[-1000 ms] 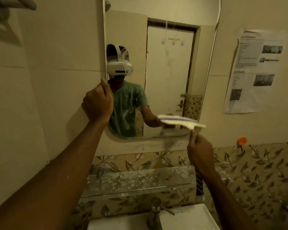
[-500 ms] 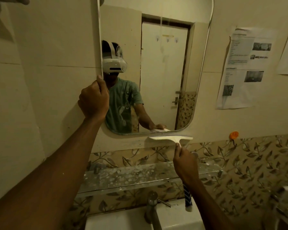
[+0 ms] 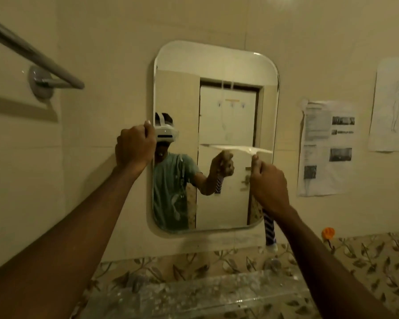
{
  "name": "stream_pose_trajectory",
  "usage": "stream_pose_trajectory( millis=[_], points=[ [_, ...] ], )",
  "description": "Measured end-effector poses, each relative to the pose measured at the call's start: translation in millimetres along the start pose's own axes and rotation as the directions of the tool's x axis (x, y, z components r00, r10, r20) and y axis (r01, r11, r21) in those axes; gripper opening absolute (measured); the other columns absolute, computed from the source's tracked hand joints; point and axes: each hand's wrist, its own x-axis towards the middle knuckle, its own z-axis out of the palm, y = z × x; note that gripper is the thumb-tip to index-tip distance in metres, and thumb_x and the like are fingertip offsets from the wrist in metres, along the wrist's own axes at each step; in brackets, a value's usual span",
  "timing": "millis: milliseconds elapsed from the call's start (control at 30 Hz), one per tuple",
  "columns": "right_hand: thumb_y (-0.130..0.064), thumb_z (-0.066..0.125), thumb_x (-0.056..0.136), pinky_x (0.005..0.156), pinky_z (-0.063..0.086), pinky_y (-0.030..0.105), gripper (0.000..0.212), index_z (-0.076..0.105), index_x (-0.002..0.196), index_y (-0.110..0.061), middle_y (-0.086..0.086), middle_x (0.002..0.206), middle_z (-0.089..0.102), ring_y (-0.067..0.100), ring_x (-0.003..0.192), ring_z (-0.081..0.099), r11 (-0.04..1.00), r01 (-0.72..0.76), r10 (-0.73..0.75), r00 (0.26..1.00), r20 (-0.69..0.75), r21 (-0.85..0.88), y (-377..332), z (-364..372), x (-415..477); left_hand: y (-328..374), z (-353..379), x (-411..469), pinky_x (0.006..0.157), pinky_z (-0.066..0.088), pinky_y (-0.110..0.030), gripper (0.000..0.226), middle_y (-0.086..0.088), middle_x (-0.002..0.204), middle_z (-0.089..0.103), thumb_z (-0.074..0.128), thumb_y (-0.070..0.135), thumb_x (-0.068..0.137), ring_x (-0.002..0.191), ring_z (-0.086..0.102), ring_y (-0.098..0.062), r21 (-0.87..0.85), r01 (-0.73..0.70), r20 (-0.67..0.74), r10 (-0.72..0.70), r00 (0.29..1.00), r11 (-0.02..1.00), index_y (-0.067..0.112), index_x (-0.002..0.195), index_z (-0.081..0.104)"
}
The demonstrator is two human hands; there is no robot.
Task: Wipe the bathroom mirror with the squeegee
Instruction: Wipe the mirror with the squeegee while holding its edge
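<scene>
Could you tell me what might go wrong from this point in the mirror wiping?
The white-bladed squeegee spans only the right half of the rounded wall mirror, so the left half may be missed. The left hand grips the mirror's left edge, where it could smudge the glass.

Both bare arms reach forward and up, the left from the lower left corner, the right from the lower right. The left hand shows its back, with its fingers curled over the left edge of the mirror. The right hand, a little lower, is wrapped around the handle of the squeegee, one digit stretched up toward the blade.
</scene>
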Motion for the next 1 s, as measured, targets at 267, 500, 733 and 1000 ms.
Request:
stream_pose_trajectory(
  millis=[267,500,733,1000],
  points=[
    [-0.037,0.027,0.105,0.054,0.048,0.031,0.056,0.053,0.062,-0.012,0.003,0.055,0.053,0.016,0.047,0.05,0.987,0.154,-0.157,0.983,-0.091,-0.042,-84.4,-24.2,123.7,37.2,-0.9,75.9,0.063,0.035,-0.03,0.037,-0.006,0.077,0.058,0.037,0.039,0.099,0.071,0.052,-0.022,-0.178,0.062,-0.054,-0.073,0.996,0.982,0.014,0.076,0.053],
    [-0.038,0.028,0.104,0.058,0.054,0.033,0.048,0.057,0.082,-0.007,0.002,0.063,0.054,0.016,0.048,0.055,0.988,0.117,-0.129,0.983,-0.127,-0.099,-130.0,-38.1,177.4,28.9,8.5,83.5,0.054,0.031,-0.028,0.051,-0.006,0.064,0.056,0.036,0.048,0.099,0.059,0.051,-0.022,-0.165,0.004,-0.045,-0.011,0.999,0.986,0.011,0.068,0.053],
    [-0.035,0.027,0.106,0.033,0.028,0.013,0.049,0.05,0.067,-0.017,-0.004,0.051,0.046,0.002,0.035,0.037,0.99,0.109,-0.114,0.992,-0.049,-0.093,-83.3,-5.3,109.5,29.0,9.9,89.2,0.047,0.028,-0.028,0.059,-0.003,0.052,0.048,0.033,0.05,0.099,0.045,0.04,-0.014,-0.168,-0.019,-0.067,0.008,0.998,0.986,0.012,0.056,0.048],
    [-0.036,0.027,0.106,0.056,0.05,0.033,0.052,0.055,0.067,-0.015,0.003,0.056,0.053,0.014,0.046,0.048,0.988,0.115,-0.12,0.992,-0.04,-0.098,-86.2,-15.3,106.9,16.8,15.9,90.7,0.044,0.022,-0.027,0.063,-0.003,0.044,0.043,0.046,0.053,0.094,0.041,0.034,-0.016,-0.232,-0.063,-0.109,0.038,0.993,0.971,0.006,0.052,0.047]
  ],
)
